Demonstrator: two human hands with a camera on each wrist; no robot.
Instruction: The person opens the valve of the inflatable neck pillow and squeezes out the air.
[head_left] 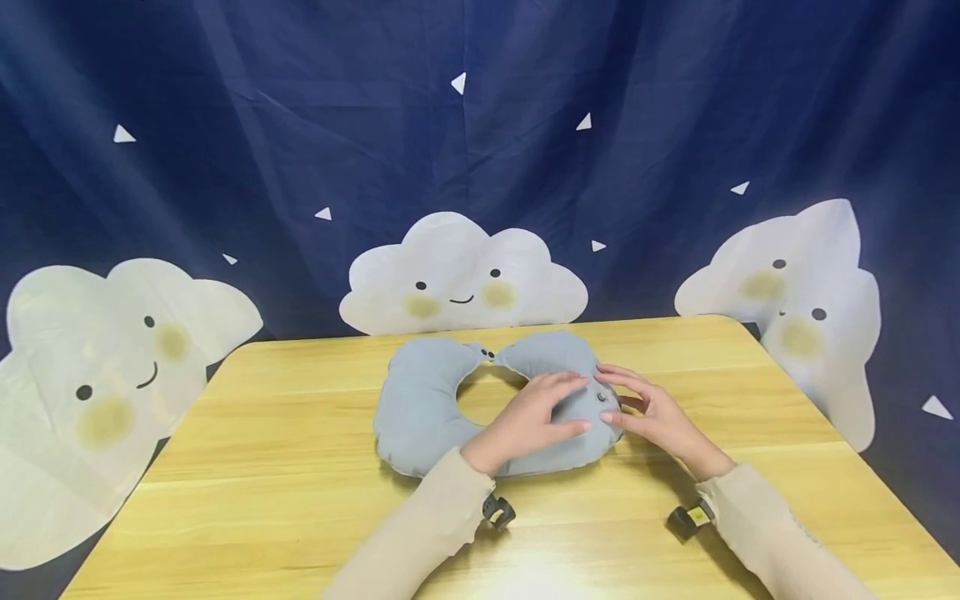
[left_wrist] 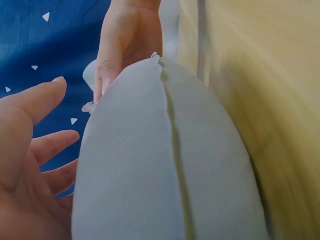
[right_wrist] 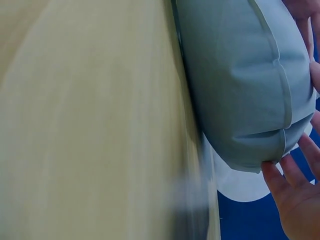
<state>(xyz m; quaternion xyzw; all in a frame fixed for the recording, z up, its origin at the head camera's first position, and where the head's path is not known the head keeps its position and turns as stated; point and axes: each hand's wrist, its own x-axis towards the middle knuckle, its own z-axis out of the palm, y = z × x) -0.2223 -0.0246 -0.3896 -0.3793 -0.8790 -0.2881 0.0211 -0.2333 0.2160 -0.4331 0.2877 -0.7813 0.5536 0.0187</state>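
Observation:
A grey-blue U-shaped neck pillow [head_left: 427,400] lies flat on the wooden table [head_left: 285,467], with its opening facing away from me. Both hands are on its right lobe. My left hand [head_left: 543,410] rests on top with its fingers straight. My right hand [head_left: 643,407] touches the lobe's outer side with its fingers spread, beside a small dark button [head_left: 602,398]. The left wrist view shows the pillow's seam [left_wrist: 172,150] close up, the left hand [left_wrist: 27,160] relaxed beside it and the right hand's fingertips [left_wrist: 102,80] at the pillow's edge. In the right wrist view the right hand's fingers [right_wrist: 292,192] lie under the pillow [right_wrist: 240,80].
A dark blue curtain [head_left: 300,125] with white cloud faces [head_left: 461,275] hangs right behind the table. The table's right edge [head_left: 847,433] and left edge [head_left: 165,433] drop off to the curtain. Small black wrist cameras [head_left: 498,510] sit on both sleeves.

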